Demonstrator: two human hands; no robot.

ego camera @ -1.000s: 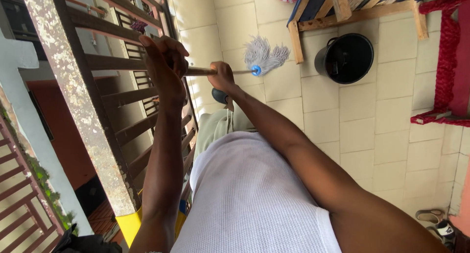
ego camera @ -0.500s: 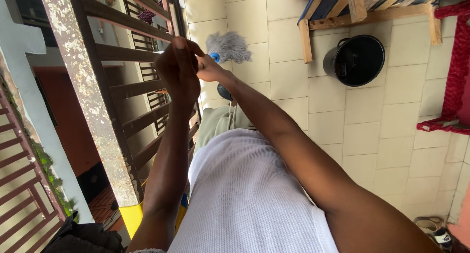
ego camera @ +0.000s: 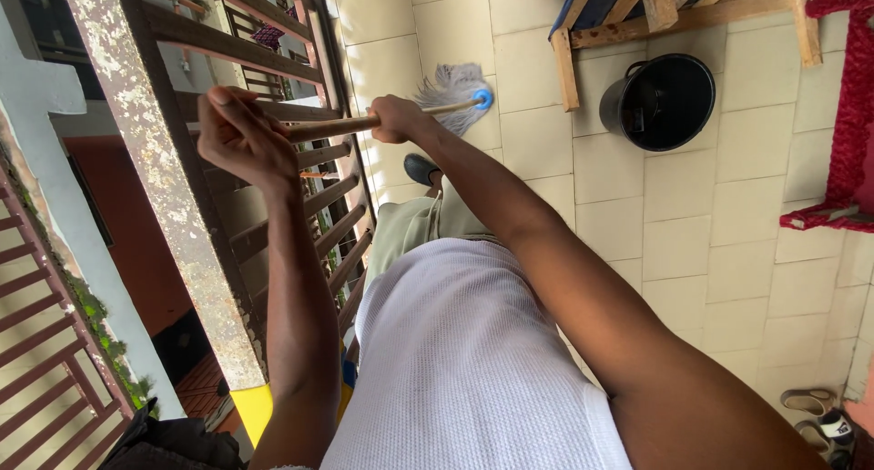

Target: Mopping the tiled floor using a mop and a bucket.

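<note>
Head view: both hands grip a mop handle (ego camera: 341, 124). Left hand (ego camera: 241, 138) is curled tight round its near end, beside the railing (ego camera: 155, 161). Right hand (ego camera: 396, 118) is closed round the shaft farther along. Mop head (ego camera: 452, 92) rests on the tiled floor (ego camera: 692, 215), left of a black bucket (ego camera: 665, 101). Fingertips of both hands are hidden behind the knuckles

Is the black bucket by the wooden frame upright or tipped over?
Upright. The bucket stands on the tiled floor with its round mouth facing up toward the camera; its dark inside hides whether it holds water.
</note>
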